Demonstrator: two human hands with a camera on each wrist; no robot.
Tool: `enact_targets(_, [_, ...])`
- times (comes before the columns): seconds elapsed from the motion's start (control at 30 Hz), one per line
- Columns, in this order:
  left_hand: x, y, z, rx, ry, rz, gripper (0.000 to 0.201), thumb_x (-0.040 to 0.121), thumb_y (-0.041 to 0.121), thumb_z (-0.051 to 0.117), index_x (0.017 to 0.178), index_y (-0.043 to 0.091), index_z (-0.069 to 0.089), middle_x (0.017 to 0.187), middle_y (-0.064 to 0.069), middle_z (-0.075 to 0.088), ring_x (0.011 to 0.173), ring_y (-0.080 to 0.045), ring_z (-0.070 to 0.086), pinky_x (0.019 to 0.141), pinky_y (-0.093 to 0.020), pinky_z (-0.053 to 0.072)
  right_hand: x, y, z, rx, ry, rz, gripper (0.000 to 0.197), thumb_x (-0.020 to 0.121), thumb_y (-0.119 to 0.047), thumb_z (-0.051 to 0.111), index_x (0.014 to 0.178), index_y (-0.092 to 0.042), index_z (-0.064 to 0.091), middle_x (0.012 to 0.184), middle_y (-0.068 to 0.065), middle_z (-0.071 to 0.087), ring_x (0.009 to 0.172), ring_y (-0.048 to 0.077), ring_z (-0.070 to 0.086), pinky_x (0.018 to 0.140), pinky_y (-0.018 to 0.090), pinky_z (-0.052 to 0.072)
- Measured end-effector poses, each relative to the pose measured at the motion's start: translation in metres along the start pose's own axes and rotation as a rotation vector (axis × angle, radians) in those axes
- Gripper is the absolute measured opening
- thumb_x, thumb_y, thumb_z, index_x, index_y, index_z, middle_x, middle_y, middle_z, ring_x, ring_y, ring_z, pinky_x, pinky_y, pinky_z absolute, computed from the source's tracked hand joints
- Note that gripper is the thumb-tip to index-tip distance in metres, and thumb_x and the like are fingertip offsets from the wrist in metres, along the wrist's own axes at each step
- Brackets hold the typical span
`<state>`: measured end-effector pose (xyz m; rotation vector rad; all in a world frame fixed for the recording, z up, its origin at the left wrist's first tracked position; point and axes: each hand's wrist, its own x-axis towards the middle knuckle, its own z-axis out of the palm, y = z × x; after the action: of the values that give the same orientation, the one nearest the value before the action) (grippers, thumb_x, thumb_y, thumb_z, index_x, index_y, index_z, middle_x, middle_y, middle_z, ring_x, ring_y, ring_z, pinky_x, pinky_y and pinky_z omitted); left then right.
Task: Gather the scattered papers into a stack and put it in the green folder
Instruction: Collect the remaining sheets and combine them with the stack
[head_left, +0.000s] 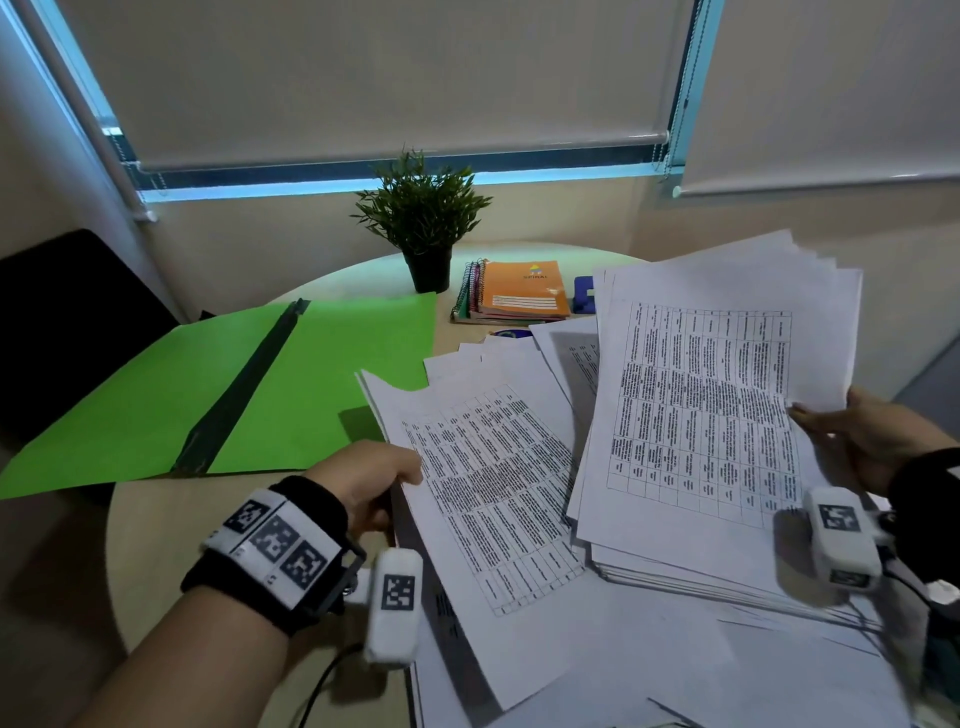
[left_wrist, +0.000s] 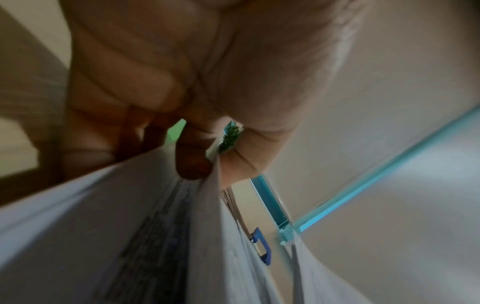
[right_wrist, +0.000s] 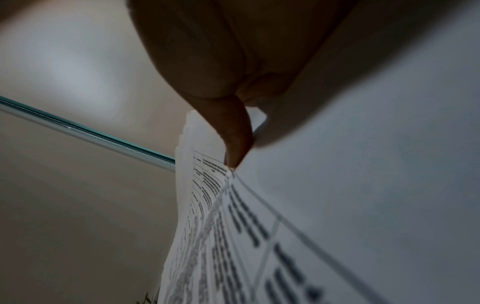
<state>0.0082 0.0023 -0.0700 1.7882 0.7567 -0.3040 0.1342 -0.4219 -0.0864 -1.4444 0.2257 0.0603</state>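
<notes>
Clearly, in the head view both hands have paper: the left hand (head_left: 363, 480) pinches the near edge of a loose printed sheaf (head_left: 488, 499), and the right hand (head_left: 872, 441) grips the right edge of a thicker fanned stack (head_left: 701, 415) raised above more papers lying on the round table (head_left: 156, 545). The green folder (head_left: 291, 384) lies open and flat to the left with nothing in it, one sheet corner overlapping its right flap; a potted plant (head_left: 423, 218) and spiral notebooks (head_left: 519, 293) sit behind. The left wrist view shows thumb and fingertips (left_wrist: 193, 164) closed on the sheaf's edge. The right wrist view shows the thumb (right_wrist: 233, 139) pressed on the top page of uneven, staggered sheets. The risk, I judge, is that these unsquared edges let sheets slide out of either pinch while merging, or catch on the folder flap
</notes>
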Motion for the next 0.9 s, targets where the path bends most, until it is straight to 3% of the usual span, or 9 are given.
enact_targets(0.07, [0.004,0.0,0.003,0.066,0.025,0.038,0.033,0.076,-0.002,0.054,0.056,0.013,0.032,0.053,-0.004,0.03,0.042,-0.019,0.028,0.049,-0.024,0.024,0.0,0.001,0.0,0.0,0.003,0.003,0.035,0.089,0.018,0.04,0.087,-0.015,0.053,0.054,-0.009,0.068,0.05,-0.003,0.063,0.047,0.007,0.048])
enact_targets(0.13, [0.004,0.001,0.006,0.228,0.052,0.095,0.027,0.077,0.005,0.06,0.058,0.01,0.041,0.059,-0.006,0.041,0.052,-0.021,0.038,0.053,-0.026,0.028,0.0,0.0,0.0,-0.003,0.001,0.006,0.035,0.089,0.018,0.04,0.088,-0.015,0.053,0.055,-0.009,0.068,0.051,-0.002,0.064,0.048,0.007,0.049])
enact_targets(0.2, [0.003,0.004,0.005,0.331,0.111,0.174,0.009,0.078,0.01,0.066,0.077,0.006,0.058,0.075,-0.008,0.06,0.065,-0.021,0.053,0.057,-0.025,0.038,0.0,0.0,0.0,0.002,0.002,0.009,0.035,0.089,0.018,0.04,0.088,-0.015,0.053,0.055,-0.009,0.068,0.051,-0.002,0.064,0.047,0.007,0.049])
enact_targets(0.33, [0.006,0.003,-0.002,0.344,0.219,0.305,0.02,0.078,0.013,0.074,0.089,0.01,0.058,0.091,-0.009,0.065,0.082,-0.025,0.061,0.07,-0.03,0.047,0.001,0.001,-0.001,0.009,0.018,0.043,0.033,0.089,0.016,0.041,0.088,-0.015,0.053,0.052,-0.007,0.067,0.047,-0.001,0.063,0.044,0.01,0.049])
enact_targets(0.43, [0.008,0.008,-0.009,0.251,0.249,0.382,0.023,0.078,0.008,0.074,0.095,0.011,0.059,0.096,-0.012,0.068,0.086,-0.027,0.064,0.085,-0.038,0.052,0.005,0.002,-0.003,0.011,0.012,0.055,0.032,0.089,0.016,0.042,0.096,-0.013,0.056,0.057,-0.005,0.069,0.05,0.001,0.065,0.054,0.015,0.054])
enact_targets(0.57, [0.01,0.018,-0.018,0.209,0.362,0.457,0.027,0.077,0.002,0.074,0.076,0.017,0.052,0.09,-0.01,0.068,0.088,-0.027,0.065,0.084,-0.036,0.052,0.006,0.002,-0.002,0.006,0.006,0.052,0.034,0.088,0.016,0.043,0.099,-0.014,0.056,0.058,-0.005,0.07,0.051,0.002,0.065,0.056,0.017,0.053])
enact_targets(0.67, [0.012,0.021,-0.025,0.155,0.433,0.477,0.031,0.077,-0.002,0.072,0.073,0.019,0.049,0.088,-0.009,0.065,0.088,-0.028,0.064,0.081,-0.032,0.05,0.005,0.003,-0.001,-0.004,0.007,0.042,0.035,0.088,0.017,0.043,0.095,-0.015,0.055,0.057,-0.006,0.07,0.051,0.001,0.065,0.052,0.014,0.054])
enact_targets(0.77, [0.015,0.021,-0.033,0.088,0.479,0.455,0.029,0.078,-0.004,0.069,0.091,0.015,0.051,0.095,-0.009,0.067,0.089,-0.028,0.064,0.08,-0.036,0.051,0.003,0.002,-0.001,0.0,0.003,0.036,0.036,0.088,0.018,0.041,0.09,-0.015,0.055,0.057,-0.006,0.069,0.051,0.0,0.065,0.049,0.011,0.052])
enact_targets(0.9, [0.02,0.019,-0.039,-0.005,0.478,0.417,0.051,0.083,0.005,0.067,0.126,0.019,0.047,0.105,-0.009,0.068,0.093,-0.027,0.065,0.086,-0.037,0.051,0.004,0.003,-0.001,0.0,0.004,0.035,0.035,0.088,0.018,0.041,0.092,-0.014,0.055,0.058,-0.006,0.07,0.051,0.0,0.065,0.05,0.012,0.052])
